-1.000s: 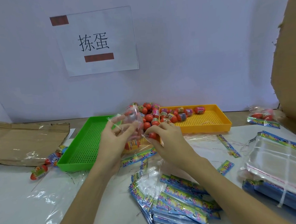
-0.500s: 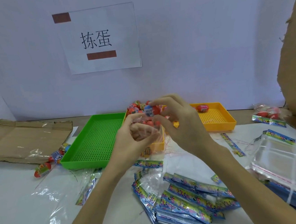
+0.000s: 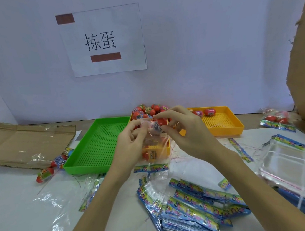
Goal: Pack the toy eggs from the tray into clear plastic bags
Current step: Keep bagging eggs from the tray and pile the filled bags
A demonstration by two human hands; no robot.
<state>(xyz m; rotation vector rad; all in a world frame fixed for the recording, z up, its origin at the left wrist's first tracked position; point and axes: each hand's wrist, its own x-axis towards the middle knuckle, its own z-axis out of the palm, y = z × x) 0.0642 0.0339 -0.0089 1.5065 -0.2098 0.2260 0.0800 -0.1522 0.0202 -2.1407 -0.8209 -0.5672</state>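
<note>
Clear plastic bag (image 3: 150,134) hangs from the left hand's (image 3: 130,145) pinch, mouth up so the right hand (image 3: 185,132) can feed in the toy egg (image 3: 160,123) it grips; more eggs wait at twelve o'clock in the yellow tray (image 3: 223,125).

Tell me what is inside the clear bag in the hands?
One red toy egg lies at the bottom of the clear bag. The left hand hides part of the bag, so more eggs cannot be excluded.
</note>
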